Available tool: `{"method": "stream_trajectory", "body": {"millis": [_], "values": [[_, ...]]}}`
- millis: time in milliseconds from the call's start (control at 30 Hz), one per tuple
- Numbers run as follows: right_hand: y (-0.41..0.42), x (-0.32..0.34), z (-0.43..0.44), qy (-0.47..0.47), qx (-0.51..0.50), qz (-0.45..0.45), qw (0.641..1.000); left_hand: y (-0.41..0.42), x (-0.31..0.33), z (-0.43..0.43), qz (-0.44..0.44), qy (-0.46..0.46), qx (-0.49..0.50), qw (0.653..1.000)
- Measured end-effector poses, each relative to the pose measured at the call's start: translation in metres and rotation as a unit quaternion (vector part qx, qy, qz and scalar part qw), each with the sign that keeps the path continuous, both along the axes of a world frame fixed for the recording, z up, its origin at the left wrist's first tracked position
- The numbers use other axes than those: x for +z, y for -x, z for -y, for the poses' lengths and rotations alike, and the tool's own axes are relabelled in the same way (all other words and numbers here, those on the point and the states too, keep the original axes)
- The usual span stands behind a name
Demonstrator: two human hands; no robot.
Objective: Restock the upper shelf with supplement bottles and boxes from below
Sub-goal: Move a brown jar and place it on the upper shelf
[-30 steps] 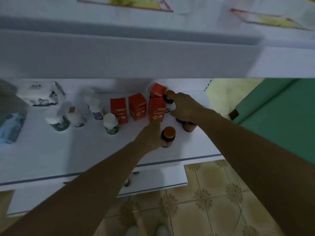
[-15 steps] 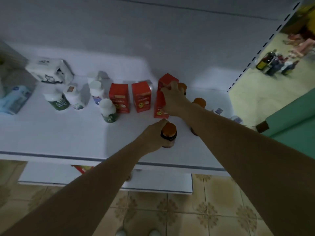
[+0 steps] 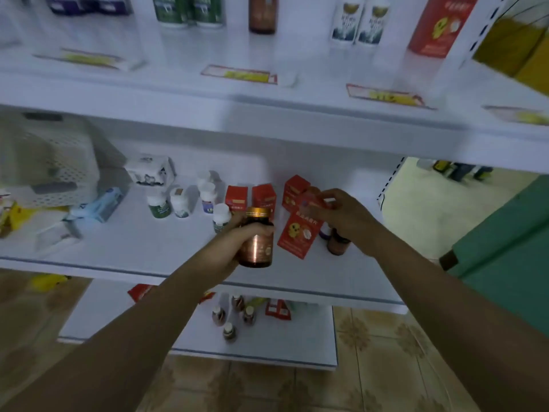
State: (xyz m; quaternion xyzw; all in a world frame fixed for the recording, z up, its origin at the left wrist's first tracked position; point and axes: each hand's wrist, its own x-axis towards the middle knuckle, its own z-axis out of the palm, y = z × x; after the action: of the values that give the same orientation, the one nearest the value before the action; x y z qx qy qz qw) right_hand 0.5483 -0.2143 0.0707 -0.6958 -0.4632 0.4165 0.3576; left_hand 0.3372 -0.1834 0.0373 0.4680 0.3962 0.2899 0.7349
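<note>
Above the middle shelf [image 3: 124, 251], the left hand [image 3: 234, 242] wraps tight around a brown bottle [image 3: 257, 239]; at 3 o'clock the right hand [image 3: 341, 215] pinches a red box [image 3: 300, 233] (light, easy to crush) by its top; the bottle looks smooth and slippery

No lettering is sharp enough to read. The red box [image 3: 299, 235] carries a line of pale characters above round yellow pictures, all blurred. The amber bottle's [image 3: 256, 244] label is a smear. Price tags [image 3: 239, 75] along the upper shelf edge [image 3: 267, 114] show yellow patches with unreadable print. Labels on the white bottles [image 3: 358, 19] up top are illegible too.
</note>
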Motion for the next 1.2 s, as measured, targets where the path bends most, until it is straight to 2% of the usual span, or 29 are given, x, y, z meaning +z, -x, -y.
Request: {"method": "stream_trajectory", "body": {"millis": [133, 300, 433, 733, 1100, 1200], "values": [[0.034, 0.039, 0.056, -0.024, 0.008, -0.083, 0.996, 0.026, 0.046, 0.043, 0.049, 0.005, -0.036, 0.998], [0.066, 0.091, 0.112, -0.066, 0.003, -0.122, 0.99, 0.042, 0.106, 0.088, 0.077, -0.006, -0.084, 0.993], [0.082, 0.146, 0.141, -0.128, -0.027, -0.181, 0.975, 0.042, 0.159, 0.114, 0.105, -0.029, -0.086, 0.99], [0.086, 0.227, 0.165, -0.273, -0.078, -0.093, 0.954, 0.026, 0.242, 0.144, 0.122, -0.112, -0.096, 0.981], [0.046, 0.244, 0.173, -0.305, -0.098, -0.07, 0.945, -0.007, 0.265, 0.134, 0.134, -0.142, -0.151, 0.969], [0.028, 0.249, 0.173, -0.296, -0.102, -0.035, 0.949, -0.022, 0.266, 0.122, 0.129, -0.154, -0.173, 0.964]]}}
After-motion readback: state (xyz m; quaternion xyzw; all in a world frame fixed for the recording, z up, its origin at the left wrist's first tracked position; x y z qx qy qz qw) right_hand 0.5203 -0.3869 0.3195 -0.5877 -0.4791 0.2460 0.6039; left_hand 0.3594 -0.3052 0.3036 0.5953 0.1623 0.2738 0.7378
